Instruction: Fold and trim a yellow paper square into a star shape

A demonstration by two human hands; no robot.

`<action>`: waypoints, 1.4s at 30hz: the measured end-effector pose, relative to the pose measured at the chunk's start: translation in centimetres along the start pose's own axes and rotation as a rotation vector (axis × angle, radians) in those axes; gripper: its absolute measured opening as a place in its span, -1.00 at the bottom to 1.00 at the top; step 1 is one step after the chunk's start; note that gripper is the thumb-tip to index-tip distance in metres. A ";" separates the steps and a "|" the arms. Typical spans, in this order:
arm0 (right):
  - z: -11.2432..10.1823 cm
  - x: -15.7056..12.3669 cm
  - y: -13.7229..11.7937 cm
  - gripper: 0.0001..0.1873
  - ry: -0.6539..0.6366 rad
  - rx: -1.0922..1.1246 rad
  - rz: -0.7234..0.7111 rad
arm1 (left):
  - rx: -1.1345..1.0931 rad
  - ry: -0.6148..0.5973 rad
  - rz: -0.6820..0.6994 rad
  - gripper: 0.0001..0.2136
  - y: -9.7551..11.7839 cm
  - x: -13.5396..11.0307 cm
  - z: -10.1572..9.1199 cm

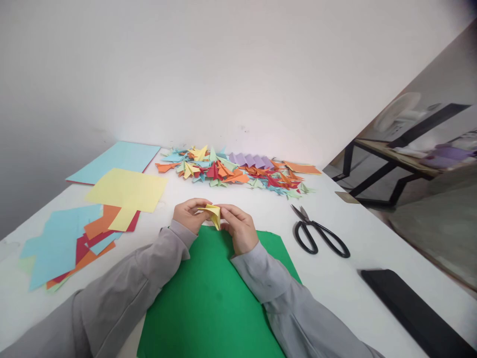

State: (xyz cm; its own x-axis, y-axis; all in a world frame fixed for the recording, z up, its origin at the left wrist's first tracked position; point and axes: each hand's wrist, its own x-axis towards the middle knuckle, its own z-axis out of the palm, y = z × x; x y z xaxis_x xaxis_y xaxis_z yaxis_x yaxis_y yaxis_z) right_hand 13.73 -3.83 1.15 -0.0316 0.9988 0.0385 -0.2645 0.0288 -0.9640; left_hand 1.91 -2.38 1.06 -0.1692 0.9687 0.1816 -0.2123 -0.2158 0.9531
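A small folded piece of yellow paper [213,213] is held up between both hands, over the far edge of a green sheet [219,298]. My left hand [191,215] pinches its left side between thumb and fingers. On its right side, my right hand [239,227] closes thumb and fingertips on the paper. The folds stand partly spread, with a point facing down. Part of the paper is hidden behind the fingertips.
Behind my hands lies a heap of small folded paper shapes [223,171]. Loose coloured sheets [61,243], a yellow sheet [126,189] and a blue sheet [115,161] lie left. Black-handled scissors [316,231] and a long black object [410,308] lie right. A wall [223,69] rises behind.
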 end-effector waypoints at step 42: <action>0.3 -0.8 0.2 -0.85 0.115 -0.637 -0.376 | 0.422 -0.037 0.107 -0.78 -0.2 -0.3 -0.5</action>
State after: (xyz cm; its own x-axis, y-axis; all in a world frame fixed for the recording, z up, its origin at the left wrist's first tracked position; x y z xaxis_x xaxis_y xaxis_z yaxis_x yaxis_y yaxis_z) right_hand 13.37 -4.66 0.99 0.0613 0.9137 0.4018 0.3734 0.3523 -0.8582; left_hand 1.51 -2.66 0.73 -0.1321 0.9490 0.2862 0.2179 -0.2539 0.9424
